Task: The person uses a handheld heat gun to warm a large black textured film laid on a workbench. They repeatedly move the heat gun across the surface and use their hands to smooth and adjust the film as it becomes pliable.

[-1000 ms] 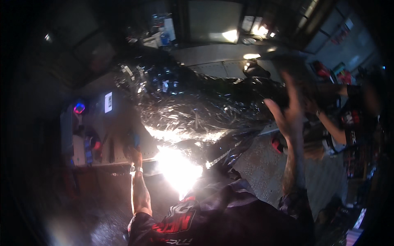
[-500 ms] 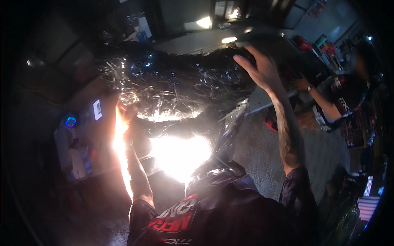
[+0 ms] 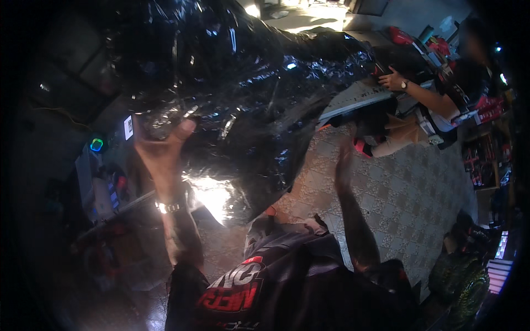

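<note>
A large, crinkled black plastic sheet spreads across the upper middle, shiny with bright glints. My left hand grips its near left part, the thumb lying over the plastic and the other fingers hidden. A metal watch band is on that wrist. To the right of the sheet and apart from it is my right hand, low over the tiled floor and smeared by motion, so its fingers do not show clearly. Whatever lies under the sheet is hidden.
At the right a co-worker with a wristwatch has a hand near the sheet's far right end. Patterned floor tiles lie below. A round glowing device stands at the left, and a rack of red items at the far right.
The plastic sheet has spread out and come nearer, covering most of the bright glare. My right hand has left its far edge and dropped down toward me. My left hand stays on it.
</note>
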{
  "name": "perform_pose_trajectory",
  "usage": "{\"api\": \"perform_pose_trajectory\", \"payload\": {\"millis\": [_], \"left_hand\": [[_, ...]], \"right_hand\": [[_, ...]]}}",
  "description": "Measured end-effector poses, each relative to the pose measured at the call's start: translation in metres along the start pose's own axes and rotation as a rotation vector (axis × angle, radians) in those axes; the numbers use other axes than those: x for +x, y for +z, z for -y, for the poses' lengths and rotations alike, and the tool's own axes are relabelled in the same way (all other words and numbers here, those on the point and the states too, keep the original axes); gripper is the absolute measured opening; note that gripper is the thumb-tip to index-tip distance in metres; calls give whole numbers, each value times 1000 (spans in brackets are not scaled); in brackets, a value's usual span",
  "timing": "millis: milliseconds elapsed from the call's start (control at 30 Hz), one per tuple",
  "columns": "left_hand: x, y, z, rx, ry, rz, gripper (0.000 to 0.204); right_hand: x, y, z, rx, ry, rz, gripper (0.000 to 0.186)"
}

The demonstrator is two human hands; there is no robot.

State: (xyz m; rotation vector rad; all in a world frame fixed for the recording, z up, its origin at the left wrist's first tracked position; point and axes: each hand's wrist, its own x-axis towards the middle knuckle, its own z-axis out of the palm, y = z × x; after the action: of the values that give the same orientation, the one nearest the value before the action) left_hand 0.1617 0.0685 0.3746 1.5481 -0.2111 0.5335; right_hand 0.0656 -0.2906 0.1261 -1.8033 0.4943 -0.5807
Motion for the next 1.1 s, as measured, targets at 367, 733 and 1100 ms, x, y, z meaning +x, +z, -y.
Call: {"api": "perform_pose_trajectory", "payload": {"millis": [367, 733, 1100], "left_hand": [[-93, -20, -191, 206, 398, -742, 65], [-326, -188, -84, -431, 137, -627, 54], [-454, -56, 117, -965, -521, -512, 36]], "right_hand": [[-225, -24, -96, 632, 831, 1753, 87], [-69, -5, 40, 1683, 614, 523, 63], [78, -34, 139, 1457, 363, 206, 50]]}}
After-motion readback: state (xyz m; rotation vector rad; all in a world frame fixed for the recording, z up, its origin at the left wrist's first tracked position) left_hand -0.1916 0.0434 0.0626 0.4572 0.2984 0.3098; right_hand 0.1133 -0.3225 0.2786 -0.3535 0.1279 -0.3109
